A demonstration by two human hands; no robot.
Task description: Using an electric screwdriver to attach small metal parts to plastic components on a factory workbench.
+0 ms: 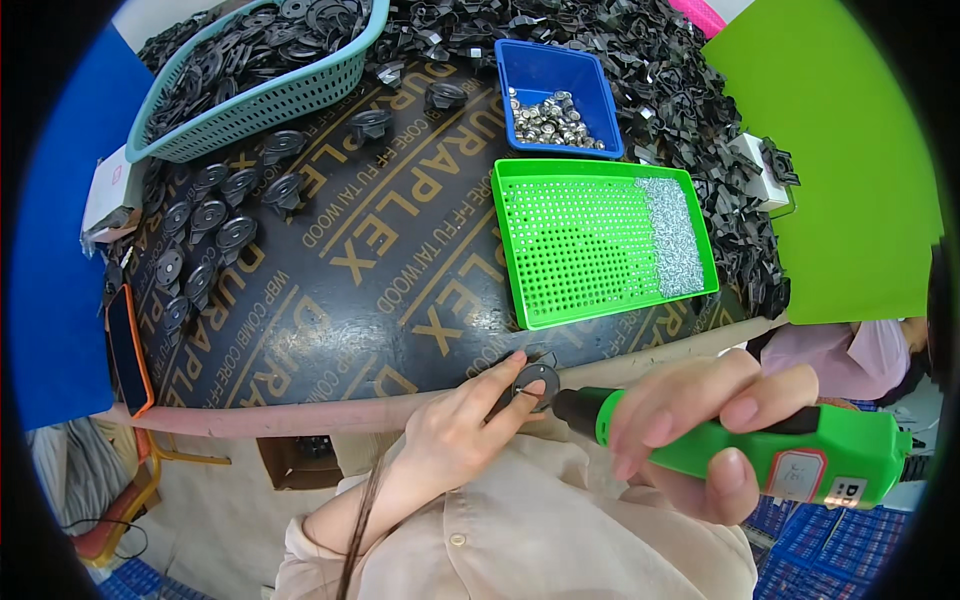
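Close to the table's front edge, my left hand (462, 432) is closed on a round black plastic part (540, 378), thumb and fingers gripping its rim. My right hand (700, 425) wraps around a green electric screwdriver (835, 455) that lies almost level. The tool's black nose (578, 410) points left at the round part; whether its tip touches the part I cannot make out. Beyond my hands sits a green perforated tray (507, 250) with many small silver screws (675, 240) gathered at its right end. Behind it, a blue bin (550, 70) contains small shiny metal pieces (550, 122).
A teal basket (265, 112) full of black discs stands at the far left. Several assembled black parts (237, 235) lie below it, near an orange-edged phone (127, 345). Loose black pieces (690, 130) are heaped along the back and right, beside a green panel (850, 180).
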